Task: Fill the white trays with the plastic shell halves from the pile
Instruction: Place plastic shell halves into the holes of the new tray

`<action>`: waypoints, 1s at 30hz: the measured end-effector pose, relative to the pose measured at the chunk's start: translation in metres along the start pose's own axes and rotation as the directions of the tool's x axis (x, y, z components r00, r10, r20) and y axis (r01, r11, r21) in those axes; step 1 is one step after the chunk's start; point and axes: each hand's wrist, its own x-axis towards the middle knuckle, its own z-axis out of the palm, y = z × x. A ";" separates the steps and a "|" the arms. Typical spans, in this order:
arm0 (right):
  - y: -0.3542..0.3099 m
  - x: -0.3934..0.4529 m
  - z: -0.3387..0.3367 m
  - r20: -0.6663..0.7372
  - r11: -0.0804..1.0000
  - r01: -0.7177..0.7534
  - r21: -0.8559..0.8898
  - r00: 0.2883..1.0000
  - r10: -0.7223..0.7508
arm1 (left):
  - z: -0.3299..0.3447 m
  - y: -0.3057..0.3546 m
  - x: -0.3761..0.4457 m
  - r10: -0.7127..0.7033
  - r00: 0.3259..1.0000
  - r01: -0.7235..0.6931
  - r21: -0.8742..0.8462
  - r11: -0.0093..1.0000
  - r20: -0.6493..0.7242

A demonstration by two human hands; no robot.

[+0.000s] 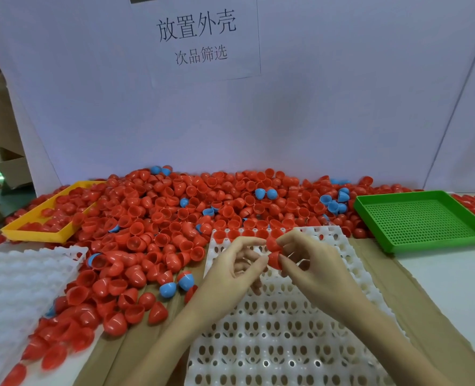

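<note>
A big pile of red shell halves, with a few blue ones mixed in, covers the back and left of the table. In front of me lies a white tray with rows of round pockets; several red halves sit in its far row. Above the tray's far part, my left hand and my right hand meet. Between their fingertips they pinch two red shell halves, one above the other.
A second white tray lies at the left, partly under shells. A yellow tray with red halves stands at the back left, a green perforated tray at the right. A white board with a printed sign walls off the back.
</note>
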 end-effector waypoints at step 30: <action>0.062 0.045 -0.054 0.217 0.890 -0.155 -0.429 0.939 0.268 | -0.034 -0.003 0.013 0.199 0.961 -0.101 0.426 0.899 -0.193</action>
